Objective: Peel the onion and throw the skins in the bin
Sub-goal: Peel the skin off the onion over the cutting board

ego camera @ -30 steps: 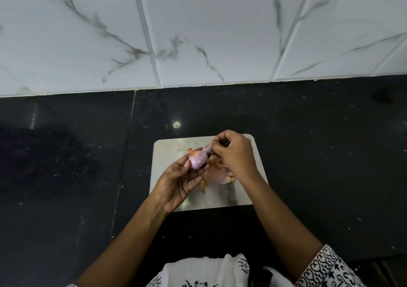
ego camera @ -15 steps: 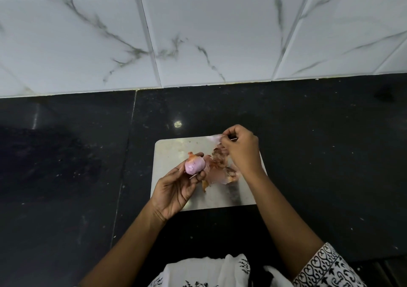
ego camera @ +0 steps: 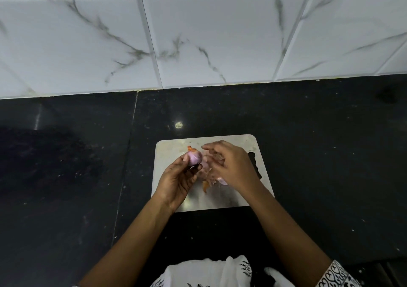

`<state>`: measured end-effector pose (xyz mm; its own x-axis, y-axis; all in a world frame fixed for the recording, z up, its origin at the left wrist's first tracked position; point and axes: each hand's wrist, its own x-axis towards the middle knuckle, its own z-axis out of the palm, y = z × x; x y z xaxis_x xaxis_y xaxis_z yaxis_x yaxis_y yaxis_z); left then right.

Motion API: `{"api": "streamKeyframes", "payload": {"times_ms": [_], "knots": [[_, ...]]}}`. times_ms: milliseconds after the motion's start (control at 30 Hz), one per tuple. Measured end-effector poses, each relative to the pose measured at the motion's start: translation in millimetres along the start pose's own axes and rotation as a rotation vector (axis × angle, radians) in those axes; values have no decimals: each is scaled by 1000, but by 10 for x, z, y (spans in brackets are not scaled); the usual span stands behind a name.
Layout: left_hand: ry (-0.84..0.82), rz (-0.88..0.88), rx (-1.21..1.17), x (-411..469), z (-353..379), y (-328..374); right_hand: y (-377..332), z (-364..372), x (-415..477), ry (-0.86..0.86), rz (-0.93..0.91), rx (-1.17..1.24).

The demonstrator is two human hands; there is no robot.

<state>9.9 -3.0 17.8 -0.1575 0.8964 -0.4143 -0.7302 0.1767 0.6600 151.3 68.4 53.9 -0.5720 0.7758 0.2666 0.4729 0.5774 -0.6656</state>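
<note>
A small purple onion (ego camera: 195, 158) with an orange scrap of skin at its top sits in the fingertips of my left hand (ego camera: 178, 180), held above a steel cutting board (ego camera: 174, 148). My right hand (ego camera: 231, 164) hovers just right of the onion, fingers spread and curved, with nothing visibly pinched. Beneath it a heap of pink and orange onion skins (ego camera: 208, 180) lies on the board, partly hidden by that hand. No bin is in view.
The board rests on a black stone counter (ego camera: 319, 154) that runs left and right. A white marbled tile wall (ego camera: 198, 33) rises behind it. A vertical seam (ego camera: 128, 146) splits the counter left of the board. White patterned clothing (ego camera: 209, 273) shows at the bottom edge.
My right hand pulled a strip of skin up and away from the onion, then let it go and came back toward the onion with fingers apart. My left hand kept hold of the onion.
</note>
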Motion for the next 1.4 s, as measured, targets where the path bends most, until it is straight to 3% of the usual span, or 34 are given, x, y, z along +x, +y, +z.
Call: {"api": "streamKeyframes", "payload": {"times_ms": [300, 467, 733, 1100, 1300, 1400], "knots": [[-22, 41, 57, -13, 46, -7, -39, -20, 45, 27, -254, -218], [-46, 64, 77, -17, 63, -5, -77, -6, 40, 79, -278, -305], [-155, 34, 38, -71, 32, 29, -28, -75, 164, 180, 82, 33], [-247, -42, -83, -76, 29, 50, 13, -81, 283, 229, 205, 137], [-243, -19, -118, -72, 44, 72, -125, -171, 250, 16, 466, 560], [-206, -12, -54, -52, 40, 63, -157, -193, 214, -61, 507, 619]]}}
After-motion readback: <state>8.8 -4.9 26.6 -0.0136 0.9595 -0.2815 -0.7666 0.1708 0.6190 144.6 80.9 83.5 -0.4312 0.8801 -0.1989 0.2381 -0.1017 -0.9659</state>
